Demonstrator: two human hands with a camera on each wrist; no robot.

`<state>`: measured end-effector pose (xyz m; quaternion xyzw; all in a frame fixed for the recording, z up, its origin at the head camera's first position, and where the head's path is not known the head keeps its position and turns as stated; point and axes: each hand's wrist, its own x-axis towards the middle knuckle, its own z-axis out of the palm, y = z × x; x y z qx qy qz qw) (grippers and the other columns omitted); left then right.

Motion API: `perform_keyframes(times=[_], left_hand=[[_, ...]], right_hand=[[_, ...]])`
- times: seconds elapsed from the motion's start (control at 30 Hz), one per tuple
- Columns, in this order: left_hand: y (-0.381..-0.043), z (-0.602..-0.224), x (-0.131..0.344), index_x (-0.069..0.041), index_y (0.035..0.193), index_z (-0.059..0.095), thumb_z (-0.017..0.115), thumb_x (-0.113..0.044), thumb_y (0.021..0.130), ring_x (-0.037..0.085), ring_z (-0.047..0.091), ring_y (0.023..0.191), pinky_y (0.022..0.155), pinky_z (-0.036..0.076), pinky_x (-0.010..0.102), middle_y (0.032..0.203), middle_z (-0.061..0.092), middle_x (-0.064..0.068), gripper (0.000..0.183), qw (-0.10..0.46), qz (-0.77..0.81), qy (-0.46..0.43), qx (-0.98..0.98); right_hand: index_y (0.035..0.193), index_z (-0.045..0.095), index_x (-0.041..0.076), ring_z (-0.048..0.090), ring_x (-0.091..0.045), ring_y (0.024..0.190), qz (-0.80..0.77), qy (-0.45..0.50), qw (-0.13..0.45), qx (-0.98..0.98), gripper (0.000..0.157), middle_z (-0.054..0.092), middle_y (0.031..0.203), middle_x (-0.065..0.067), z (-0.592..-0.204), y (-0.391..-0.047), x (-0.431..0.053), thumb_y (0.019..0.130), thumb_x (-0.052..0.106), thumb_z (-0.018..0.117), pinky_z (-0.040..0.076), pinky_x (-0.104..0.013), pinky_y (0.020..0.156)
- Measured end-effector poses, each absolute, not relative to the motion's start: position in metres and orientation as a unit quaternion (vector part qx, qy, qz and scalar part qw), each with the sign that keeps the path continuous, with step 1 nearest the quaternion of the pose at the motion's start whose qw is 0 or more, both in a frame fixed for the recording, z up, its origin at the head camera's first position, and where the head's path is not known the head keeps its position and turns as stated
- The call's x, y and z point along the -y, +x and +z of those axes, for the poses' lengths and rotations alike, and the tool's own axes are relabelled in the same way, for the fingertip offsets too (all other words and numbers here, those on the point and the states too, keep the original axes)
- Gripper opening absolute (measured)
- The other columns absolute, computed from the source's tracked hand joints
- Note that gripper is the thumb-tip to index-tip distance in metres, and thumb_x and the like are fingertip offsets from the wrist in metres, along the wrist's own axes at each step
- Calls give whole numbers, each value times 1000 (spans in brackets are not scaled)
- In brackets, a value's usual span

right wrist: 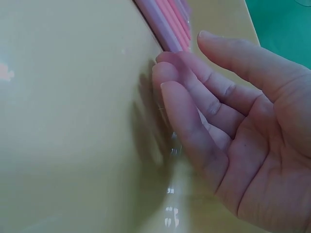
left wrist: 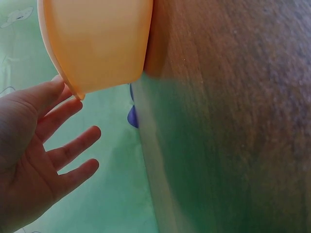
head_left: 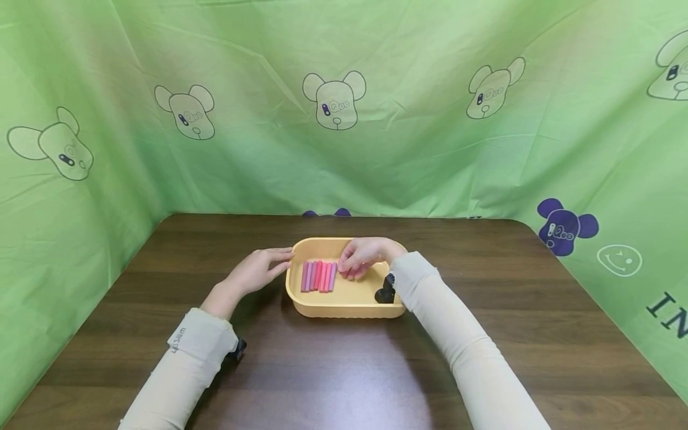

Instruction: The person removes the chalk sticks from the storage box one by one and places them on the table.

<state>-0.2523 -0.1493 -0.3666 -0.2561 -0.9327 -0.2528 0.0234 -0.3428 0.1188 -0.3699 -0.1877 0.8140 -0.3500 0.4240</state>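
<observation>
A row of several pink and purple sticks (head_left: 319, 276) lies side by side in the left part of a yellow tray (head_left: 344, 311). My right hand (head_left: 362, 257) reaches into the tray, its fingertips by the right end of the row. In the right wrist view, the fingers of that hand (right wrist: 228, 111) bend loosely with the thumb apart, and nothing shows between them. At the tray's left rim is my left hand (head_left: 257, 270). The left wrist view has its thumb and forefinger at the rim (left wrist: 65, 80), the other fingers spread and extended.
The tray stands on a dark brown wooden table (head_left: 333, 370). A green curtain (head_left: 258, 167) with bear-head prints hangs behind the table and along both sides. A black device (head_left: 384, 291) shows by the right wrist, over the tray's right end.
</observation>
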Motion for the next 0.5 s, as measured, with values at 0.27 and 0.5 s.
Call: perform_keyframes(times=[0.27, 0.5], left_hand=[[-253, -367, 149, -4, 127, 57, 56, -19, 93, 29, 51, 126, 106, 40, 46, 132, 56, 13, 37, 28, -255, -256, 932], [-253, -367, 149, -3, 127, 58, 57, -19, 93, 29, 51, 126, 106, 40, 45, 133, 56, 12, 37, 26, -254, -256, 932]], right_hand=[[88, 64, 1, 60, -4, 61, -338, -175, 425, -821, 11, 64, 69, 1, -372, -340, -110, 90, 10, 58, 53, -16, 58], [81, 62, 4, 58, -4, 53, -323, -157, 423, -832, 16, 62, 63, 1, -372, -337, -104, 91, 15, 60, 51, -14, 52]])
